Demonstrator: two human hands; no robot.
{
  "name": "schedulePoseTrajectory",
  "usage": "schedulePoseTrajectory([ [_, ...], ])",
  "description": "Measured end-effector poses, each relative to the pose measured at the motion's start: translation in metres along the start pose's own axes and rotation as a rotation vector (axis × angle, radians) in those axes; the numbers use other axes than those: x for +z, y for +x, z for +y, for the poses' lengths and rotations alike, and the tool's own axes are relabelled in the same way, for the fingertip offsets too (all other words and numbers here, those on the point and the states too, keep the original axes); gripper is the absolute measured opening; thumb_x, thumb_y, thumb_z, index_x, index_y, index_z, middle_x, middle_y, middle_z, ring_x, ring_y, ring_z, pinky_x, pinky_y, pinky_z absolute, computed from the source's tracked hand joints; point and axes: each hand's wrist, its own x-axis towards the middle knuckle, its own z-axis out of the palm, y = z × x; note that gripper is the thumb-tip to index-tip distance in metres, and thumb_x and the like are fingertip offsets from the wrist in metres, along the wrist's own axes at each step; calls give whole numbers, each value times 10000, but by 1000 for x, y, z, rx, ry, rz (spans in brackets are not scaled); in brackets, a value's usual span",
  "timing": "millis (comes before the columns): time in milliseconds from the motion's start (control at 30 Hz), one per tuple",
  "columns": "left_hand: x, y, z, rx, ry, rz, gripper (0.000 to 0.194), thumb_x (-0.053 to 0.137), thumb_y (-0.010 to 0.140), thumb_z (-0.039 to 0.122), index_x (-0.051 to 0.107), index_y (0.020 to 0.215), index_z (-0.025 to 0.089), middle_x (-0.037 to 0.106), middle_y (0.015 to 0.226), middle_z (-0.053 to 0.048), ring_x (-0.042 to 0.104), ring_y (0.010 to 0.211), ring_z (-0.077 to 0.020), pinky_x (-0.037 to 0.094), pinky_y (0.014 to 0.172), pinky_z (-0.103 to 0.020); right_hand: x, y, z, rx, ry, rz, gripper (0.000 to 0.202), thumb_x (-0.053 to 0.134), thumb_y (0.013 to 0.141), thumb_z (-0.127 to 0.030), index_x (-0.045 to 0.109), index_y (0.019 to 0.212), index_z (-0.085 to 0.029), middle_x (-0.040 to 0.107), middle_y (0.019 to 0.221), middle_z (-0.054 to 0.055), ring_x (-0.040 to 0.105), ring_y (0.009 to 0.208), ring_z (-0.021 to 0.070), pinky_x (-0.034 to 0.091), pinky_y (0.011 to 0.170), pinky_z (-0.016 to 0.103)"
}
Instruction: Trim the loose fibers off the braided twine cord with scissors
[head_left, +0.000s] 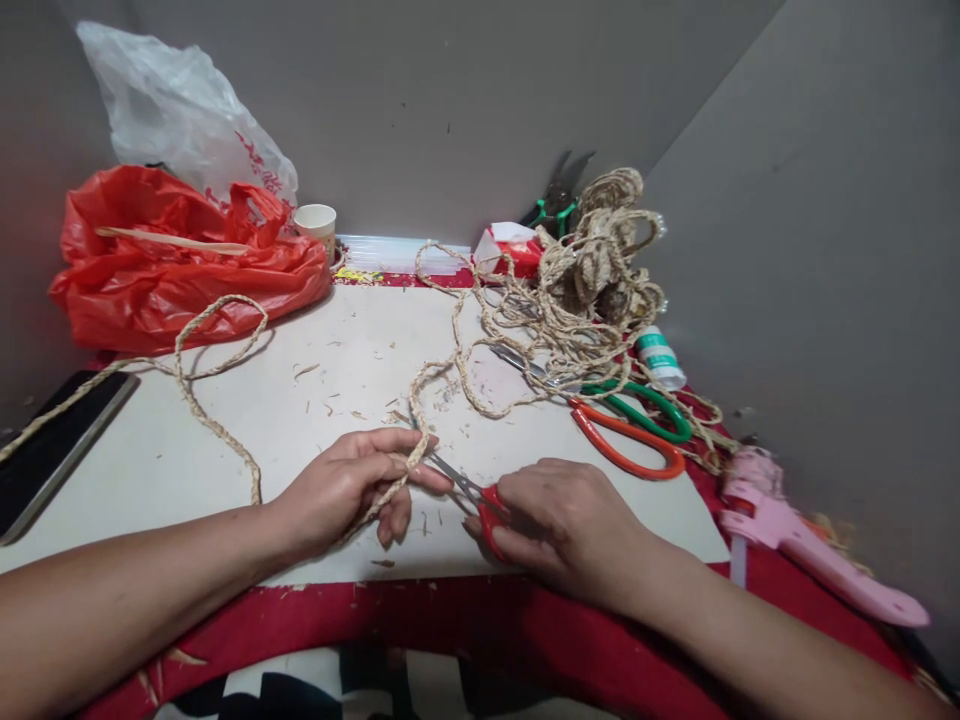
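A braided straw rope (214, 425) runs from the left edge, under my left wrist and up to a tangled pile at the back right. My left hand (367, 485) holds the rope between thumb and fingers near the middle of the white board (337, 370). In my right hand (559, 520) are small scissors with red handles (491, 515); their blades point up-left and lie at the rope beside my left fingertips. Thin straw scraps are scattered on the board around the hands.
A red plastic bag (187, 270), paper cup (315, 222) and clear sticks (405, 254) stand behind. On the right are the rope pile (592, 270), larger scissors (630, 440), a white-green roll (660, 358) and a pink glue gun (825, 560). A phone (56, 450) lies left.
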Motion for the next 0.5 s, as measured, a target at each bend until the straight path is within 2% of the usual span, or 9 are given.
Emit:
schedulePoseTrajectory([
  [133,2,-1,2,10,2,29,259,551,823,218,546,1056,105,727,865,-125,516,361,-84,369,355,-201,0,0,0,3,11,10,245,514,856,-252,514,617,-197,532,517,-22,443,483,106,267,563,252],
  [233,3,-2,4,-25,46,20,314,537,871,308,523,1118,115,718,709,-98,472,304,-82,343,320,-180,-1,0,2,24,15,21,256,521,853,-269,509,607,-198,520,510,-21,433,485,109,263,548,253],
  [300,2,-2,5,-47,51,2,347,547,869,308,504,1161,126,702,637,-72,474,295,-93,371,324,-187,-1,0,2,24,19,32,262,524,855,-275,507,605,-197,517,509,-21,428,486,108,269,548,252],
  [400,1,-2,5,-35,18,2,297,579,842,270,506,1104,150,711,672,-73,520,333,-108,409,352,-201,-1,0,2,25,11,33,279,520,859,-286,502,595,-196,513,507,-20,422,484,108,271,549,252],
  [500,1,-1,6,-2,-9,26,190,621,801,220,534,953,147,718,832,-98,583,450,-108,435,410,-203,-1,0,2,33,12,27,290,509,864,-293,497,591,-197,504,503,-19,419,483,109,265,544,253],
])
